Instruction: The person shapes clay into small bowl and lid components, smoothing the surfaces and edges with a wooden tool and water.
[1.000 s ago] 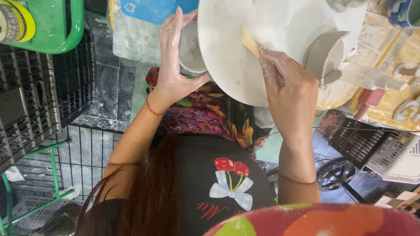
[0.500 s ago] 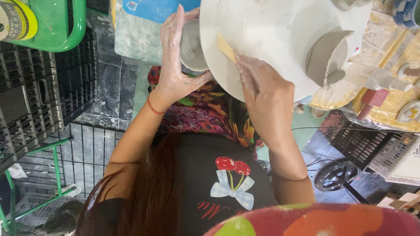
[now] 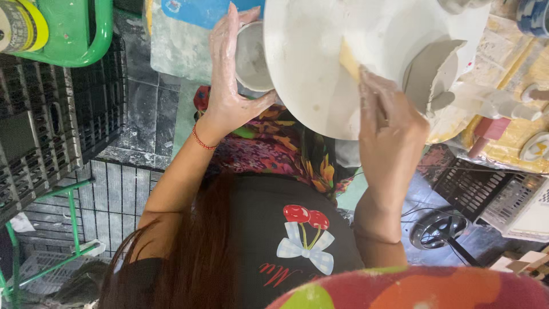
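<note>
While one white plate (image 3: 309,68) tilts — left hand (image 3: 229,80) grips its rim | right hand (image 3: 389,126) pinches one yellow sponge (image 3: 349,57)

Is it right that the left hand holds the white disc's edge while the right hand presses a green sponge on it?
Not quite. The head view shows the sponge is yellow, not green. The rest stands: the left hand holds the edge of the white disc and the right hand presses the sponge on it.

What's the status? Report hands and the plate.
Left hand steadies the large round white clay plate at its rim. Right hand presses a small yellow sponge on it. Grey clay cup behind left hand.
</note>
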